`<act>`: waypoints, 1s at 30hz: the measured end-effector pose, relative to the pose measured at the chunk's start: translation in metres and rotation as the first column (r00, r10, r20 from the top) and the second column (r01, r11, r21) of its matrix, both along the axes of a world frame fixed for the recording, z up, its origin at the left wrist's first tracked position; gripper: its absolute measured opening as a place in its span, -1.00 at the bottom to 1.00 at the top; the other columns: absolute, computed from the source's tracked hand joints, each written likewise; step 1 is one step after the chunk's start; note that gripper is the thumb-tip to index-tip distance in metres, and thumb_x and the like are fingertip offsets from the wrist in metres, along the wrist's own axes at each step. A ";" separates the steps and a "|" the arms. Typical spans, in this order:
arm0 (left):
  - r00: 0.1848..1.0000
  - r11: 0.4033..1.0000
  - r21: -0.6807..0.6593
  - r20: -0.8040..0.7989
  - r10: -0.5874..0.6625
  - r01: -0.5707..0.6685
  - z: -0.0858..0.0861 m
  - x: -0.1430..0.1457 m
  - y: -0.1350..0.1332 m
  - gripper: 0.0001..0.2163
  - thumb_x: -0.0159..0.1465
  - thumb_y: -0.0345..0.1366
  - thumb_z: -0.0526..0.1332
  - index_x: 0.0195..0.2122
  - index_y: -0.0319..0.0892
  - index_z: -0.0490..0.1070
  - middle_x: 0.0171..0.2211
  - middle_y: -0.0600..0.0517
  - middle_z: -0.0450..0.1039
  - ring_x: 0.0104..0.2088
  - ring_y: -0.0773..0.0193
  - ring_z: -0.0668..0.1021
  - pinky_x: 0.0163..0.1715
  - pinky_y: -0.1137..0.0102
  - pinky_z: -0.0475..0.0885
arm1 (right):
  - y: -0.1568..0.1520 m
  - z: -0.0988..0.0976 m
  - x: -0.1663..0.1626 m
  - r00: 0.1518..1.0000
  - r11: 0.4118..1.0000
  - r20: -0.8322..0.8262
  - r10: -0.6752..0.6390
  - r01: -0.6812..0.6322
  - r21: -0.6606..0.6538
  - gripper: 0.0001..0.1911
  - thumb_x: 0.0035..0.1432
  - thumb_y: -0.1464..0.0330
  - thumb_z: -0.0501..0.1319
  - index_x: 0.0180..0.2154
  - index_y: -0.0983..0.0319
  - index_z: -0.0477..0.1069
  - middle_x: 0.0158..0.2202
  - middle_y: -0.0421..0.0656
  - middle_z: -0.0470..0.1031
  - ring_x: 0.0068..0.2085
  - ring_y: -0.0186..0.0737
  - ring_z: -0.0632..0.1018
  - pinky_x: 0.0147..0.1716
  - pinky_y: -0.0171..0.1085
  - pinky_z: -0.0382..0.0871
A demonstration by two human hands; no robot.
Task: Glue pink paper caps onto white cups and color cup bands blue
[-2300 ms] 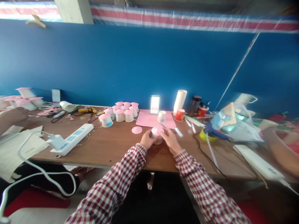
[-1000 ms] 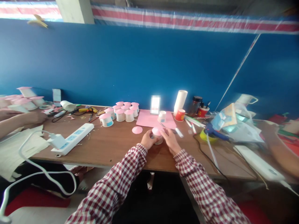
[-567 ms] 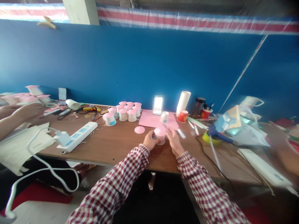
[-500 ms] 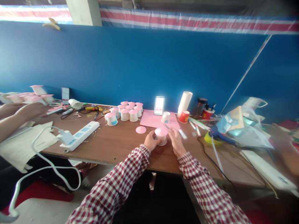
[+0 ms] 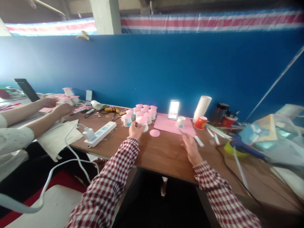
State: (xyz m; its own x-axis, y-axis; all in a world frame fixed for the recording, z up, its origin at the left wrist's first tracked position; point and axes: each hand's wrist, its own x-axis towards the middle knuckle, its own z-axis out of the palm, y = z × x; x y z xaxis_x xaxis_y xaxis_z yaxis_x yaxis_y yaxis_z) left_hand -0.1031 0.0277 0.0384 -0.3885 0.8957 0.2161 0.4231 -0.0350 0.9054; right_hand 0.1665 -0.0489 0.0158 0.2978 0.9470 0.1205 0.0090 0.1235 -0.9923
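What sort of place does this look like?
Likely a craft workshop: a brown table holds a cluster of pink-topped cups and a white power strip, with another person's hand nearby.

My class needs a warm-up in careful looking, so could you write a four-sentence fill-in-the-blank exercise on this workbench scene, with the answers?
1. The left hand holds a white cup topped by a disc whose colour is ____.
2. A loose disc lies to the ____ of that cup, as the wearer sees it.
3. The short cup just in front of the tall white cylinder is mainly ____.
4. The panel behind the table is coloured ____.

Missing words: pink; right; red; blue.
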 end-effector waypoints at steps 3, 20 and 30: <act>0.996 0.995 -0.072 -0.066 0.063 -0.068 -0.005 -0.019 0.015 -0.54 -0.05 -0.18 0.32 -0.13 -0.23 0.31 -0.10 -0.14 0.41 -0.10 0.10 0.46 -0.10 0.26 0.36 | 0.001 -0.002 0.001 0.999 0.999 0.032 0.032 -0.032 -0.009 -0.44 0.03 0.05 0.16 0.01 0.21 0.24 -0.05 -0.08 0.39 -0.10 -0.16 0.45 -0.32 -0.30 0.39; 0.961 0.970 -0.107 -0.195 0.195 -0.218 -0.019 -0.018 0.037 -0.46 -0.03 -0.28 0.30 -0.02 -0.20 0.17 -0.06 -0.16 0.35 -0.04 0.06 0.44 -0.08 0.27 0.33 | -0.006 0.002 0.001 0.990 0.995 0.106 0.090 -0.085 -0.055 -0.45 0.06 0.04 0.13 0.02 0.19 0.25 -0.01 -0.06 0.38 -0.11 -0.14 0.48 -0.32 -0.29 0.44; 0.938 0.959 -0.109 -0.263 0.227 -0.263 -0.018 -0.015 0.039 -0.66 0.02 -0.37 0.25 -0.16 -0.24 0.24 -0.12 -0.19 0.35 -0.03 0.05 0.41 -0.05 0.24 0.32 | -0.006 0.002 -0.001 0.989 0.994 0.117 0.096 -0.088 -0.065 -0.43 0.07 0.02 0.11 0.03 0.21 0.24 0.01 -0.04 0.36 -0.15 -0.16 0.50 -0.36 -0.32 0.43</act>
